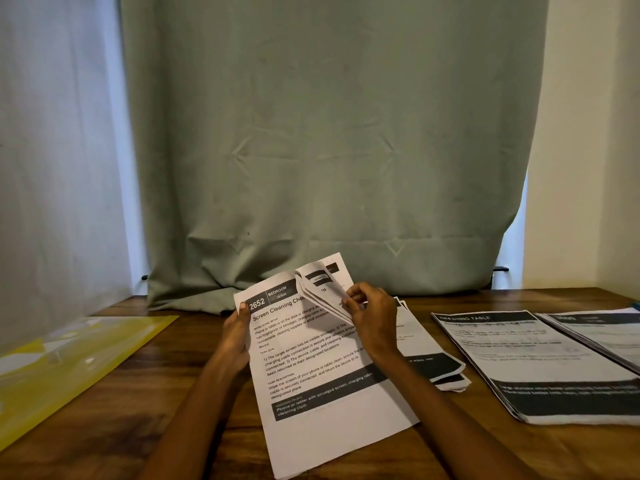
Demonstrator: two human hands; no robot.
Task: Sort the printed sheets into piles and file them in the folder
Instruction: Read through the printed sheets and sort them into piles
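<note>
I hold a stack of printed sheets tilted up over the middle of the wooden table; its top page reads "Screen Cleaning". My left hand grips the stack's upper left edge, thumb on top. My right hand pinches the upper right corners of several sheets, which are curled back. A second pile lies under and right of the held stack. A third pile, headed "Dressing Table", lies further right, and another pile overlaps it at the far right. A yellow transparent folder lies at the left.
A grey-green curtain hangs behind the table's far edge, its hem resting on the tabletop. A pale curtain hangs at the left and a cream wall stands at the right.
</note>
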